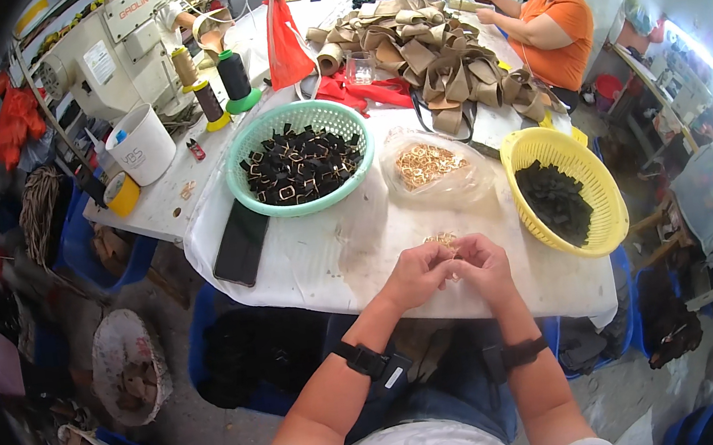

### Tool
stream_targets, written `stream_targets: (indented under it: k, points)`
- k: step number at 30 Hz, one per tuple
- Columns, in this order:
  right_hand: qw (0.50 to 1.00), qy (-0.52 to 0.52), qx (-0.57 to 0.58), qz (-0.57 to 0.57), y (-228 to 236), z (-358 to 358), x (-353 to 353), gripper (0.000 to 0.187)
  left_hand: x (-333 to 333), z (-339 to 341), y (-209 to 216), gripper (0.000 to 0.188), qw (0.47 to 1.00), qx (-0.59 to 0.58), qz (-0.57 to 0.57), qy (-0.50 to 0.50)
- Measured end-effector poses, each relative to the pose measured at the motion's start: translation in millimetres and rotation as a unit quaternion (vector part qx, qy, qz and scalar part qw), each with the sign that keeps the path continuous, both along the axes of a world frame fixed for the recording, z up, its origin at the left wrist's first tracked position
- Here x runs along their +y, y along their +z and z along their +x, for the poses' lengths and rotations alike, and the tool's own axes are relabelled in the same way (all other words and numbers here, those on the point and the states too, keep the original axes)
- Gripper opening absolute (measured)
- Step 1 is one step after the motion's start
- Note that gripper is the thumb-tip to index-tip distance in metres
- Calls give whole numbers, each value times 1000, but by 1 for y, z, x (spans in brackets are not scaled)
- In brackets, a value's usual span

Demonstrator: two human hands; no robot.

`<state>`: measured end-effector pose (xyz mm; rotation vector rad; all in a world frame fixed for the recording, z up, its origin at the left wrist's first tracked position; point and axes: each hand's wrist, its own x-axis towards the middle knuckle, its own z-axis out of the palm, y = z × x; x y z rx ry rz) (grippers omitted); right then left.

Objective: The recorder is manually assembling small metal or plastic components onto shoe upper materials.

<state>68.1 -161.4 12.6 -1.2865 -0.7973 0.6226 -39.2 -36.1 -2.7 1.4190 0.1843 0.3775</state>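
Note:
Near the front edge of the white-covered table, my left hand (420, 273) and my right hand (482, 266) meet with fingertips pinched together. Whatever lies between them is too small and hidden to name. Just beyond the fingers is a small heap of gold-coloured metal pieces (440, 238). Farther back, a clear plastic bag (463, 193) lies open around many gold-coloured buckles (427, 164). To the right, a yellow basket (612, 211) holds short black strips (556, 201). At the left, a mint-green basket (246, 194) contains black strap pieces fitted with gold buckles (302, 165).
A dark phone (242, 245) lies left of my hands. Behind are thread cones (234, 75), a white bucket (139, 145), a sewing machine (113, 47) and piled brown strips (423, 47). A person in orange (560, 25) works at the far right. Blue bins (202, 351) stand below.

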Motion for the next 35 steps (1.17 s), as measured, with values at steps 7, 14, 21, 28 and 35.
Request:
stream_targets:
  k: [7, 14, 21, 28, 35]
  points:
    - [999, -26, -39, -23, -10, 3, -3, 5, 2, 2, -2, 5, 999, 0, 31, 30]
    - [998, -14, -56, -20, -10, 2, -2, 4, -2, 5, -5, 9, 996, -4, 59, 61]
    - [997, -7, -63, -54, -7, 4, -6, 3, 1, 5, -3, 12, 995, 6, 93, 25]
    - [997, 7, -45, -56, -6, 8, -9, 2, 2, 5, 4, 18, 993, 26, 110, -38]
    - [996, -7, -71, -55, -7, 7, -10, 1, 5, 5, 1, 19, 986, 24, 161, -24]
